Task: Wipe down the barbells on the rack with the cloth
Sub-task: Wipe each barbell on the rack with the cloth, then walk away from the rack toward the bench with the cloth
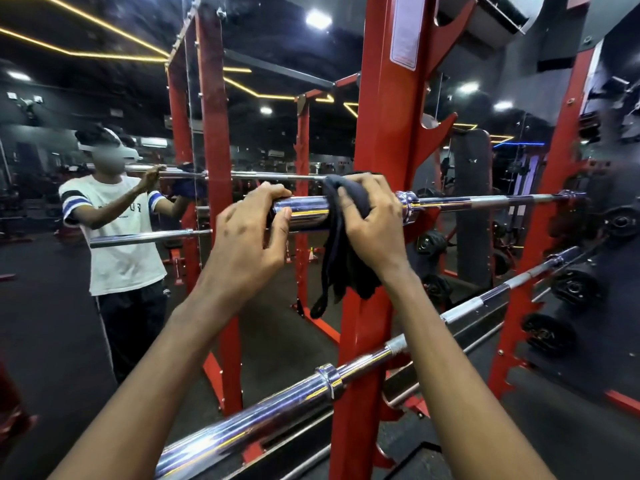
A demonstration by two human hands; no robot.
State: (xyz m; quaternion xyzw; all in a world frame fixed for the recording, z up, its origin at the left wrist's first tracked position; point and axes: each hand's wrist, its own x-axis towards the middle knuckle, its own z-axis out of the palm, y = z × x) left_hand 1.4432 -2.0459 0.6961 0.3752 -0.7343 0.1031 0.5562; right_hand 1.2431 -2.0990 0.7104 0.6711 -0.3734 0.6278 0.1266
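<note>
A chrome barbell (485, 202) lies across the red rack (384, 133) at chest height. My left hand (249, 237) grips the end of its thick sleeve (304, 211). A dark cloth (343, 258) is wrapped over the sleeve beside the collar, and my right hand (370, 220) holds it around the metal. The cloth's loose end hangs down below the bar. A second chrome barbell (277, 414) rests lower on the rack, running diagonally toward the right.
A mirror on the left shows a person in a white shirt (117, 233) holding the same bar. Black weight plates (620, 223) hang on pegs at the right. Red uprights (214, 168) stand behind the bar. The floor is dark rubber.
</note>
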